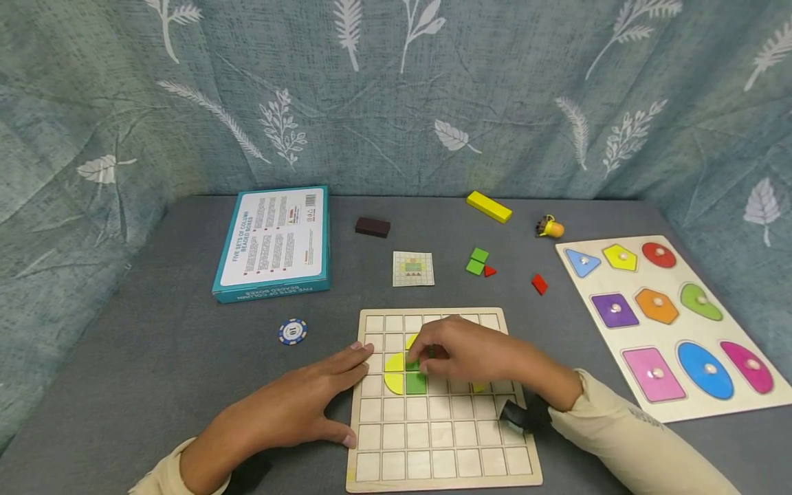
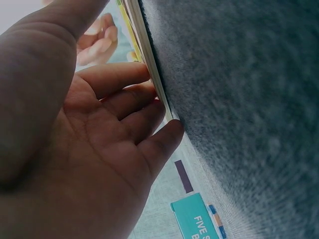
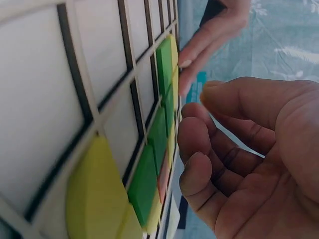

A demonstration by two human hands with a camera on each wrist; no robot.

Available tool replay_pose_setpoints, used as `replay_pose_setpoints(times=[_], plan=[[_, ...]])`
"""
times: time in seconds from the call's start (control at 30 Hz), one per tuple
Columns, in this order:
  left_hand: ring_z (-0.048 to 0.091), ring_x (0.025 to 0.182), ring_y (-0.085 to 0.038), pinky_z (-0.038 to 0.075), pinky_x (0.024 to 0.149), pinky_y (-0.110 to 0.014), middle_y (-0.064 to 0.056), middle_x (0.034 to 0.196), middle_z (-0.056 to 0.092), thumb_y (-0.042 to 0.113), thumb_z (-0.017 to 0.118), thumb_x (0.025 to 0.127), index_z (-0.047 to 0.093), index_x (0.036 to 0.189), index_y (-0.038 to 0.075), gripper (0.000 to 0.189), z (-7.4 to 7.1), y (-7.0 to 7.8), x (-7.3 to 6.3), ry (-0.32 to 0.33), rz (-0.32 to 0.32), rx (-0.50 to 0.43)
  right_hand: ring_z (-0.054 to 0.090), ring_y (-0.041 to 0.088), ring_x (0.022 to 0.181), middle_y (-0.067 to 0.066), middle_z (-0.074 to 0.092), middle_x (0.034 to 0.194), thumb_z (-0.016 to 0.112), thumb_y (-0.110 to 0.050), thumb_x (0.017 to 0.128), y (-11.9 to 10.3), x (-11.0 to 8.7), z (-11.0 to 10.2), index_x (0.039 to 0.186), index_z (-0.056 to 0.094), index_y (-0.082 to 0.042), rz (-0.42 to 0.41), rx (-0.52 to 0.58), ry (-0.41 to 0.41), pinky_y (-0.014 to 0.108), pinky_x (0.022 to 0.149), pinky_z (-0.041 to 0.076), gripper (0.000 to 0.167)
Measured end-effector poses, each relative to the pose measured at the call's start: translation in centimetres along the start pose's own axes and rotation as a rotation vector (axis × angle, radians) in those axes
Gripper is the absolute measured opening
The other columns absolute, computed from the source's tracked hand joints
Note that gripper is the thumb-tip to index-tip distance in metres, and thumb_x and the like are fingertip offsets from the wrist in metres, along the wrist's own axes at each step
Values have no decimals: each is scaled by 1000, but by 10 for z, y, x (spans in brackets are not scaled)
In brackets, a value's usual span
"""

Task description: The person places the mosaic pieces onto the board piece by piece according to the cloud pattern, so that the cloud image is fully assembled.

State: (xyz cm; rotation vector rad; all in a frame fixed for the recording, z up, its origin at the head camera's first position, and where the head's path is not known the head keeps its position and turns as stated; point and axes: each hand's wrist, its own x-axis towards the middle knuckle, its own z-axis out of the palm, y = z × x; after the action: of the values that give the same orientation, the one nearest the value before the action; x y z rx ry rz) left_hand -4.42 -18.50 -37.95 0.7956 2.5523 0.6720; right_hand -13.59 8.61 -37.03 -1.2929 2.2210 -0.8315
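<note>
My left hand [image 1: 303, 399] rests its fingertips along the left edge of a wooden grid board [image 1: 442, 464], thumb spread lower down that edge. Over the board's upper half hangs my right hand [image 1: 464, 347], fingers loosely bent, with the fingertips close over green square tiles. In the right wrist view no piece shows between thumb and fingers. A green square tile [image 1: 416, 383] sits in a cell beside yellow quarter-round tiles [image 1: 394, 383]. Further green tiles [image 3: 143, 184] and a large yellow tile [image 3: 94, 194] lie in the grid; the right hand hides part of them in the head view.
Behind the board lie a pattern card [image 1: 413, 280], loose green squares [image 1: 478, 261], a red triangle [image 1: 489, 271] and a red diamond [image 1: 540, 284]. A teal box [image 1: 272, 240] and a poker chip [image 1: 293, 331] are left; a knobbed shape puzzle [image 1: 674, 323] is right.
</note>
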Motion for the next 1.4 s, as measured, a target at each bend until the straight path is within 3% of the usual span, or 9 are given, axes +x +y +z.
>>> replay_pose_setpoints(times=[0.4,0.63,0.9,1.23,1.4], plan=[[22,144,-23,37,104,-48,-3,160,21,56,74,77,40,148,5,94,0,1,0,-3,4,12,49,10,64,-1,67,89,62,-4,94,23,-5,-26,107,71,-2,25,69,104,25,57,43,16],[21,144,-24,36,104,-48,-4,160,21,56,73,77,40,148,4,94,-1,1,0,-3,15,7,55,13,74,7,67,99,60,-1,94,42,-5,-37,110,69,4,79,99,179,28,65,48,19],[22,144,-24,37,104,-49,-3,160,20,57,72,77,40,148,4,94,-1,0,-1,-1,12,10,59,14,77,3,67,95,62,-4,94,57,-7,-48,112,69,2,151,-12,266,31,67,50,20],[21,144,-21,36,105,-47,-1,160,20,54,76,76,41,148,6,94,0,-1,-1,-4,-7,10,63,30,95,17,67,106,60,-5,96,75,-11,-60,115,67,7,346,-74,395,43,80,51,24],[22,144,-23,36,105,-48,-2,160,20,55,75,76,41,148,5,93,0,-1,0,0,7,9,63,33,96,20,67,107,59,-3,95,81,-12,-64,116,66,8,377,-96,452,45,80,51,25]])
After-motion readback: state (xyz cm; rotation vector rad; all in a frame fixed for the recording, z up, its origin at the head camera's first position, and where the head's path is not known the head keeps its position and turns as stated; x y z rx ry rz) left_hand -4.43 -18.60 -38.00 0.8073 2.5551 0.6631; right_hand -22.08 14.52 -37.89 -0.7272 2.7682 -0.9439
